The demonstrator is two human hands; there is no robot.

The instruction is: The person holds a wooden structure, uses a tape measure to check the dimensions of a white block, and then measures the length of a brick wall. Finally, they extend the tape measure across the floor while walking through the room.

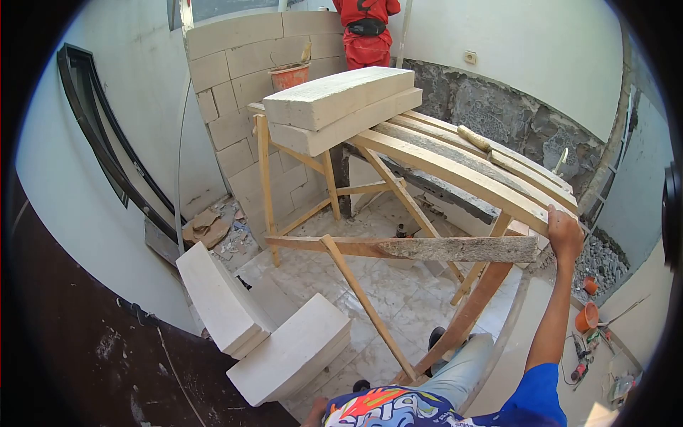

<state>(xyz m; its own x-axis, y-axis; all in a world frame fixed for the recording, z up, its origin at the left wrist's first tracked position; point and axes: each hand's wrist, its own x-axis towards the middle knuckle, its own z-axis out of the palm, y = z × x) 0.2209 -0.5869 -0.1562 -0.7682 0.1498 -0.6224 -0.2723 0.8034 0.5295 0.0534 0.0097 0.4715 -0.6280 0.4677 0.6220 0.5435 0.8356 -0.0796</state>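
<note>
Nearest the viewer: the wearer's torso in a blue shirt with multicoloured print (398,409), bent toward the work. In descending size, as seen from within the room: a trestle platform of pale and grey wooden planks on timber legs (484,168) stands ahead, running from back left to front right. Behind its far end rises a curved wall of large off-white blocks (245,89). A co-worker in red clothing with a black waist pouch (366,27) stands at the back, turned away. Two long off-white rectangular blocks (338,96) lie one on the other across the platform's far end. Two similar off-white blocks (288,349) are at lower left, their near ends close together. The front plank of pale wood (455,173) forms the platform's near edge; its right end is grasped by the wearer's bare right hand (565,235), fingers curled over it. Of the left arm only a sliver shows at the lower border; the left hand is out of sight, and I cannot tell its grip. An orange bucket (290,76) appears behind the stacked pair. Smallest, a red-and-black power tool (580,368) lies on the floor at right.
</note>
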